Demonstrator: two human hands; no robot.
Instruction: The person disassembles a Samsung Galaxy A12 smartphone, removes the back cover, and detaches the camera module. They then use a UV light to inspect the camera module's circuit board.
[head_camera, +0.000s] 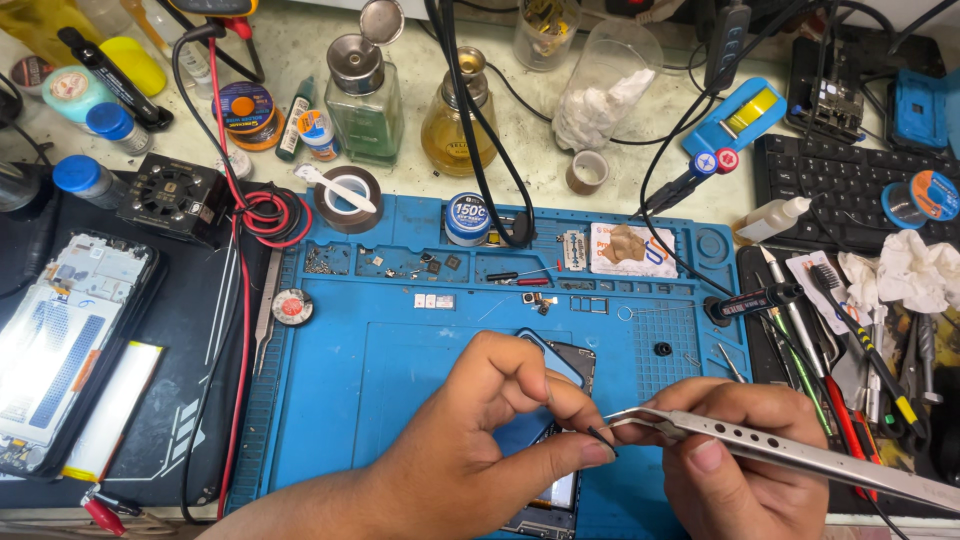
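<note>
My left hand pinches a small dark part between thumb and forefinger, above an opened phone lying on the blue repair mat. My right hand grips silver curved tweezers, whose tips meet the small part at my left fingertips. Most of the phone is hidden under both hands.
A dismantled phone lies on a black mat at left. Glass solvent bottles stand at the back. Tape roll, red and black probe leads, a keyboard, tissues and several hand tools crowd the right side.
</note>
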